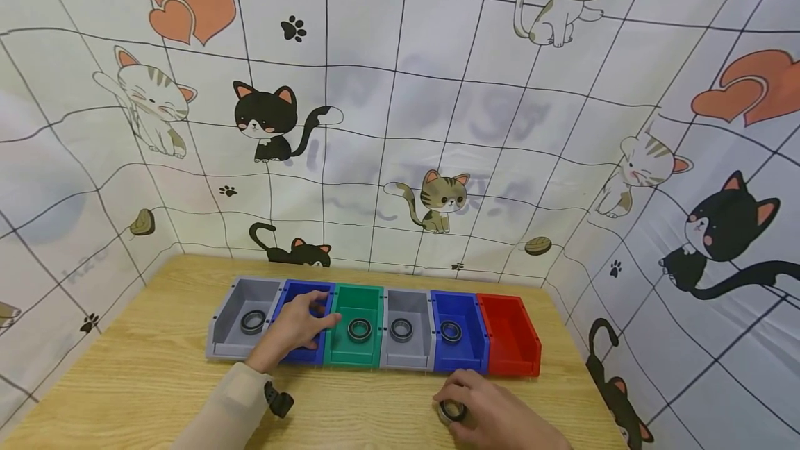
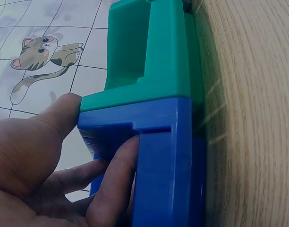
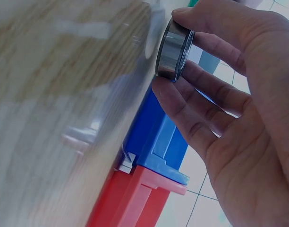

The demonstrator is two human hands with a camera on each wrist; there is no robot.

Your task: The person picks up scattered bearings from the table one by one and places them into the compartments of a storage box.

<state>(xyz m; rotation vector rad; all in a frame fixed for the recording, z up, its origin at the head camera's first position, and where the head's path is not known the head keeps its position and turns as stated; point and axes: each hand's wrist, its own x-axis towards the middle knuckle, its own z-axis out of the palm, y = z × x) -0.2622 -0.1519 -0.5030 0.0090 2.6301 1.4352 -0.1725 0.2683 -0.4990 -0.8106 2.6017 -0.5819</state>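
Note:
My left hand [image 1: 298, 325] reaches into the second bin from the left, a blue bin [image 1: 284, 294], its fingers spread inside. In the left wrist view the thumb lies along the wall where the blue bin [image 2: 165, 165] meets the green bin [image 2: 168, 52]. The bottom of that blue bin is hidden behind the hand. Over the table in front of the row, my right hand [image 1: 490, 412] pinches a ball bearing [image 1: 451, 411] by its rim. The right wrist view shows the bearing's [image 3: 173, 52] shiny steel side between thumb and fingertips.
More bearings lie singly in the left grey bin [image 1: 219, 339], the green bin [image 1: 353, 297], the other grey bin [image 1: 406, 301] and the right blue bin [image 1: 456, 304]. A red bin [image 1: 509, 325] ends the row. Cat-print cloth [image 1: 375, 103] hangs behind the wooden table [image 1: 350, 408].

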